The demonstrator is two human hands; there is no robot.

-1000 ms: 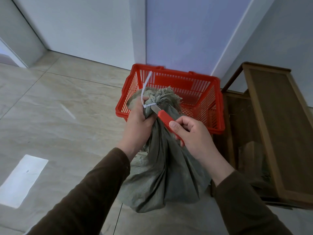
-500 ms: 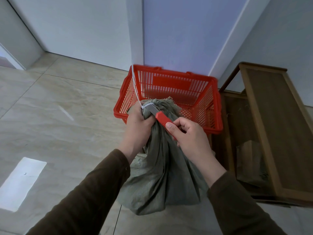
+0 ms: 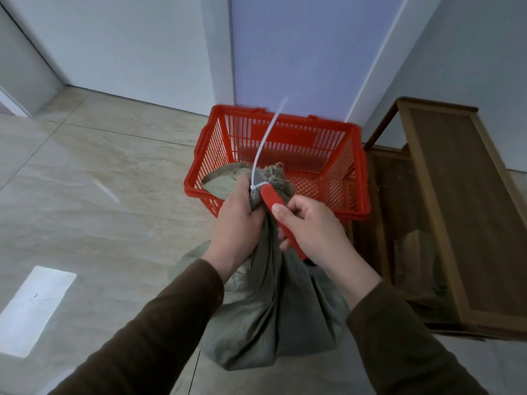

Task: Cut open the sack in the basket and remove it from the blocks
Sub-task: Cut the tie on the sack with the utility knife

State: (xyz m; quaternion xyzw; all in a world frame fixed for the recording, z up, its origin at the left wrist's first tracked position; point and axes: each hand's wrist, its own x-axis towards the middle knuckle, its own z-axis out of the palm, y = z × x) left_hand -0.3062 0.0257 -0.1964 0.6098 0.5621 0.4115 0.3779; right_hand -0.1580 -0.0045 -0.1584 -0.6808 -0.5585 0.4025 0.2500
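Left hand (image 3: 238, 215) grips sack (image 3: 273, 315) neck; right hand (image 3: 310, 226) grips knife (image 3: 275, 203).

Left grip (image 3: 238, 220) clenched — right grip (image 3: 309, 228) apparently curled — forearms converging.

Sack held up in front of the basket, wooden rack to the right.
The sack (image 3: 273, 309) hangs nearest the camera, its tied neck between the left hand (image 3: 238, 220) and right hand (image 3: 313, 229); the knife (image 3: 273, 206) meets the zip tie (image 3: 266, 141) there. The basket (image 3: 356, 172) sits behind on the floor (image 3: 99, 181), the wooden rack (image 3: 445, 212) just beside it.
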